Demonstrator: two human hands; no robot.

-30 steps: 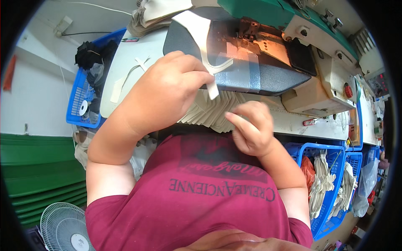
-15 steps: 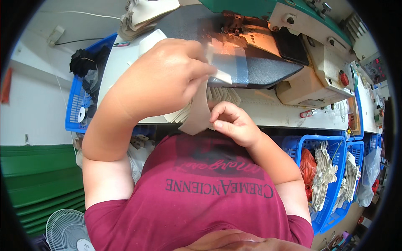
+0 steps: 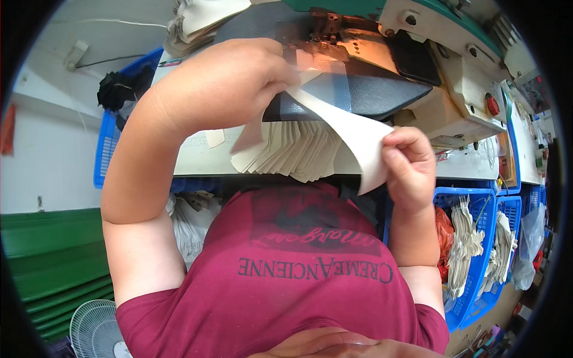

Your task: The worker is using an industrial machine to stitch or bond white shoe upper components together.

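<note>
Cream piece [image 3: 349, 134]: held in the air between both hands, over the counter's near edge; long axis runs from 10 o'clock down to 4 o'clock, lower end curling under.
Left hand [image 3: 239, 77]: grip pinching the piece's upper end.
Right hand [image 3: 409, 167]: grip pinching the lower end, thumb on top.
Stack of cream pieces [image 3: 292, 156]: fanned on the counter [image 3: 197, 158], just under the held piece.
Sewing machine [image 3: 382, 65]: at 12 o'clock, dark bed lit.
Right blue baskets [image 3: 486, 250]: at 4 o'clock, holding bundles of pale pieces.
Left blue basket [image 3: 104, 149]: at 9 o'clock, dark cloth inside.
</note>
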